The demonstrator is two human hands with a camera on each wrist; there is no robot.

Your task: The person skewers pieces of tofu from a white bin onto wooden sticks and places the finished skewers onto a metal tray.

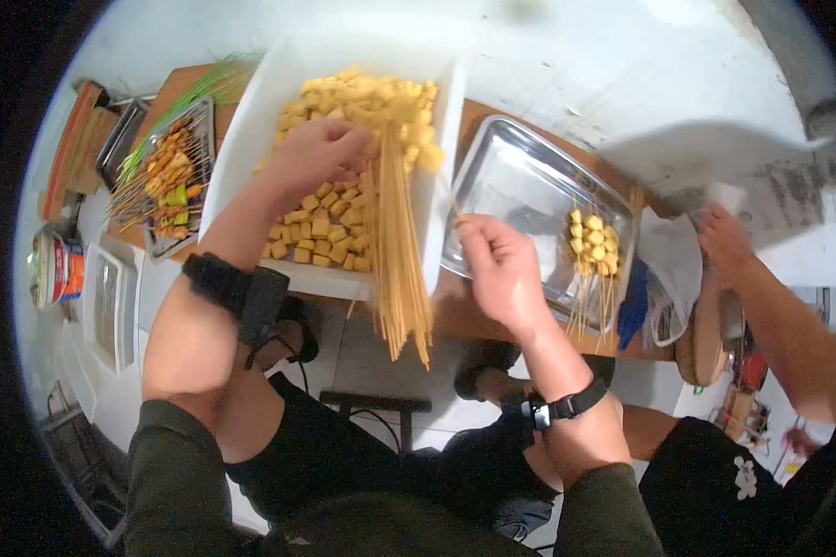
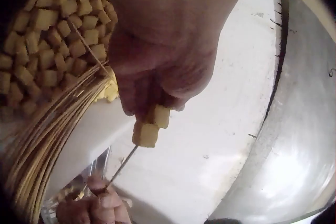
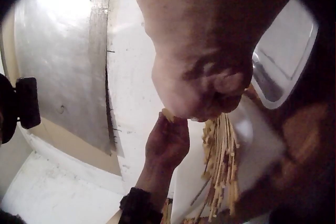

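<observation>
Over the white box [image 1: 448,102] of yellow cubes [image 1: 320,227], my left hand [image 1: 320,158] has its fingers curled. The left wrist view shows that hand [image 2: 163,71] pinching yellow cubes [image 2: 146,134], with a thin skewer [image 2: 122,167] running from them to my right hand [image 2: 94,205]. My right hand [image 1: 502,269] grips the skewer between thumb and fingers, right of the box. A bundle of bare skewers [image 1: 399,251] lies across the box's front edge, between the hands. In the right wrist view, my left hand [image 3: 168,142] is close beside my right hand [image 3: 205,82].
A metal tray [image 1: 511,139] with loaded skewers [image 1: 593,243] stands right of the box. Another tray [image 1: 204,139] of skewered food is at the left. Another person's hand [image 1: 724,243] is by a plastic bag [image 1: 675,265] at the right.
</observation>
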